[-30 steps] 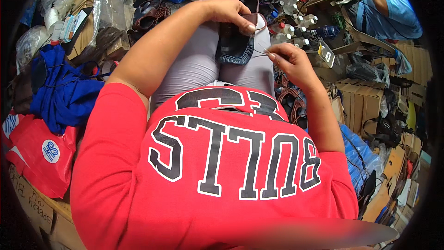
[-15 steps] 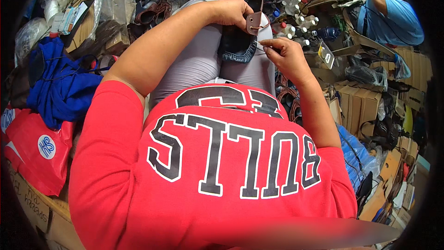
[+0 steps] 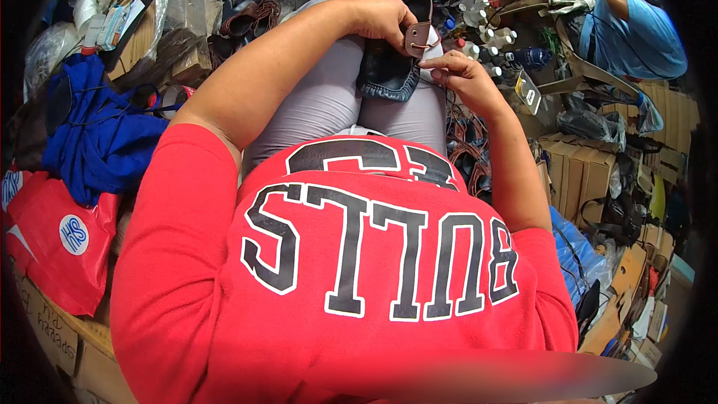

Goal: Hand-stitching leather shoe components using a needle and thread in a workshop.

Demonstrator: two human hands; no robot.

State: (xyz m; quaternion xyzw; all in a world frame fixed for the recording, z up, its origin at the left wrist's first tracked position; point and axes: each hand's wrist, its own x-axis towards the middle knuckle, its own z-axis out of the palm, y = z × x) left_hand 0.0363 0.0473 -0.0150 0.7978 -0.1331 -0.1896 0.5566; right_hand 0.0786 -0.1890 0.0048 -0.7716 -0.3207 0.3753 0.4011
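Observation:
A leather shoe upper point(image 3: 387, 81) lies over my thighs, dark blue with a gathered seam around its toe. Joined to it is a brown leather side piece point(image 3: 416, 36) with eyelets and a lace through them; a brown band curves away behind it. My left hand point(image 3: 385, 19) grips the upper near the eyelets, its thumb and fingers closed on the brown piece. Close to the right edge of the gathered seam, my right hand point(image 3: 462, 78) has thumb and forefinger pinched together. Whatever thin thing sits between those fingertips is too small to make out.
Several small bottles with white and red caps point(image 3: 486, 36) stand beyond my right hand. Brown shoe parts point(image 3: 470, 153) lie beside my right thigh. Blue cloth point(image 3: 93, 131) and a red bag point(image 3: 63, 243) are at left. A person in a blue shirt point(image 3: 636, 37) sits at far right.
The upper and my left hand have shifted slightly to the right. My right hand's fingertips have come up, close against the edge of the upper, where a small gap showed before.

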